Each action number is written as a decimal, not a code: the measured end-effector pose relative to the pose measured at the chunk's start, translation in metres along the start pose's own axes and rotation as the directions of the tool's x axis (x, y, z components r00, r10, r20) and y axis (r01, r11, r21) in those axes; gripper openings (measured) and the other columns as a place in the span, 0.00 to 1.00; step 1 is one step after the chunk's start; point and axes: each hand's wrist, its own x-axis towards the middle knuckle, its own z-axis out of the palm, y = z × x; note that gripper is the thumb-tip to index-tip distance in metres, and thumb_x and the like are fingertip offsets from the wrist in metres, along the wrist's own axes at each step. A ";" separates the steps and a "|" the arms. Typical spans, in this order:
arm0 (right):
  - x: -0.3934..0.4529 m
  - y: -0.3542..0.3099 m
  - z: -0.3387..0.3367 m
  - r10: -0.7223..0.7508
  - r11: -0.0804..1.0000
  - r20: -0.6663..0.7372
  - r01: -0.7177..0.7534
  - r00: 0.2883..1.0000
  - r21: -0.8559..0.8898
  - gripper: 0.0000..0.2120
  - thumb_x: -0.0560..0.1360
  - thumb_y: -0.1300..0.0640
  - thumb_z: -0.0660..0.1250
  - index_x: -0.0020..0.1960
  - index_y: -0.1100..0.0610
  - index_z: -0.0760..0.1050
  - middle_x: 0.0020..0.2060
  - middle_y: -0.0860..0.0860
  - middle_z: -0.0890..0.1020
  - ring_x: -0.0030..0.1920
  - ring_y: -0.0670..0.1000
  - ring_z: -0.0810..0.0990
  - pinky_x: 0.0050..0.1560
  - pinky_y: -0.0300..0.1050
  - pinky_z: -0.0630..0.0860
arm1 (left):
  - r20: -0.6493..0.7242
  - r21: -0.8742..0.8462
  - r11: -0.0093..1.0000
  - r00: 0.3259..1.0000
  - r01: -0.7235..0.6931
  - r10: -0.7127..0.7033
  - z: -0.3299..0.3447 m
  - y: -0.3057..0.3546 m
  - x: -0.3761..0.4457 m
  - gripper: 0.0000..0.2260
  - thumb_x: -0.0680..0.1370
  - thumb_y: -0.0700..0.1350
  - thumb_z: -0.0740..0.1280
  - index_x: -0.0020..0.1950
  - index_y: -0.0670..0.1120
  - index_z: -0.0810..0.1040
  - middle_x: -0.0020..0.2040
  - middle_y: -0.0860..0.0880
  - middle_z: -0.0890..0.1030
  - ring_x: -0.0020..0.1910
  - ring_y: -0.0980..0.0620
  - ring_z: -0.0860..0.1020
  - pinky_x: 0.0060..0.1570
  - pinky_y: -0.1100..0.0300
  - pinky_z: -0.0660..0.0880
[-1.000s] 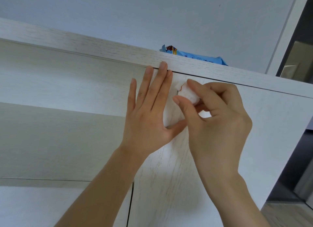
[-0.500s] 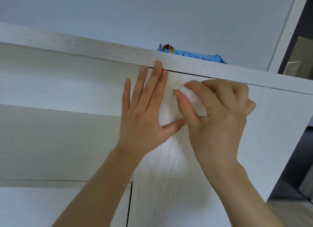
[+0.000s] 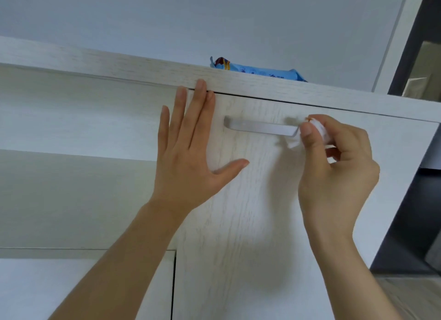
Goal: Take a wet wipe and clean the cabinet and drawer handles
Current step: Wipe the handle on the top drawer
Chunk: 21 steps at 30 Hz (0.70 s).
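Observation:
A pale wood-grain cabinet door [image 3: 250, 212] carries a flat silver bar handle [image 3: 260, 127] near its top edge. My right hand [image 3: 334, 166] pinches a bunched white wet wipe [image 3: 316, 132] against the handle's right end. My left hand [image 3: 191, 147] lies flat and spread on the door just left of the handle, fingertips reaching the cabinet's top board. The rest of the handle is bare and in plain sight.
A blue wet-wipe pack [image 3: 255, 70] lies on the cabinet top [image 3: 119, 63]. Left of the door is an open recessed shelf [image 3: 71, 133], with a white surface [image 3: 59, 288] below it. A dark gap [image 3: 410, 212] runs down the right side.
My right hand has slid the wipe from the handle's left end to its right end, uncovering the silver bar. My left hand stays flat on the door.

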 end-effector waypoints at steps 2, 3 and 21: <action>0.003 -0.001 -0.001 0.148 0.983 0.016 -0.149 0.989 0.111 0.05 0.76 0.53 0.67 0.49 0.44 0.79 0.46 0.45 0.81 0.43 0.37 0.78 0.45 0.27 0.72 | 0.013 0.003 1.000 1.000 0.005 -0.005 -0.001 0.001 0.000 0.42 0.73 0.63 0.66 0.73 0.33 0.59 0.74 0.39 0.57 0.74 0.38 0.53 0.73 0.41 0.51; 0.004 -0.001 -0.002 0.224 0.961 0.032 -0.226 0.974 0.157 0.05 0.76 0.53 0.67 0.49 0.46 0.80 0.45 0.44 0.83 0.43 0.37 0.79 0.45 0.27 0.73 | 0.021 0.005 1.000 1.000 0.006 -0.006 -0.002 0.001 0.000 0.42 0.73 0.63 0.66 0.73 0.33 0.59 0.74 0.38 0.58 0.74 0.38 0.53 0.73 0.41 0.51; -0.036 -0.004 0.000 0.029 0.969 0.153 -0.065 0.988 0.237 0.06 0.71 0.57 0.72 0.48 0.52 0.81 0.42 0.47 0.79 0.38 0.42 0.76 0.38 0.29 0.72 | 0.135 0.160 0.987 0.991 0.001 -0.023 -0.013 0.007 -0.027 0.33 0.78 0.62 0.57 0.75 0.42 0.56 0.76 0.40 0.54 0.75 0.39 0.51 0.73 0.42 0.51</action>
